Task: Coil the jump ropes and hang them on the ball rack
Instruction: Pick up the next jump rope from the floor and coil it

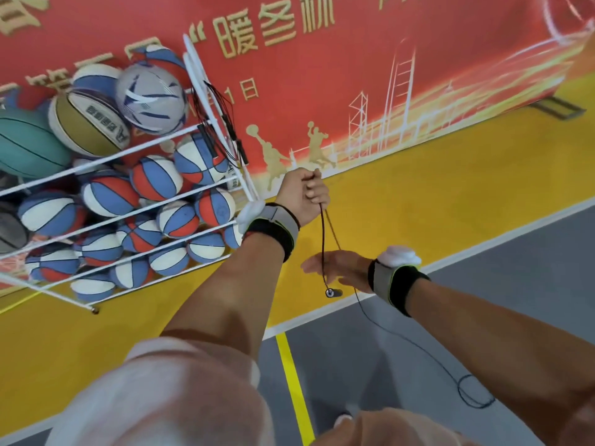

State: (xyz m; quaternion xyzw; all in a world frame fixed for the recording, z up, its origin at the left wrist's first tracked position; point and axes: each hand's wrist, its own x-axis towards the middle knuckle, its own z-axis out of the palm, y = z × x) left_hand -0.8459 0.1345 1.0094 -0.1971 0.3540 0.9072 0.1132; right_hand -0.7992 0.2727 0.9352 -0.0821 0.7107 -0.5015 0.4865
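Gripping the jump rope (322, 235), left hand (301, 196) fingers curl tight; right hand (344, 268) fingers spread loose near it.

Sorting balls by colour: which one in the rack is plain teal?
The teal ball at the far left of the ball rack's top tier, beside the gold-and-white ball; the rest show mixed-colour panels or grey.

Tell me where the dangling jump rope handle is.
Head view, just right of centre: the handle hangs on the rope held by the left hand, just below the open right hand, over the white floor line.
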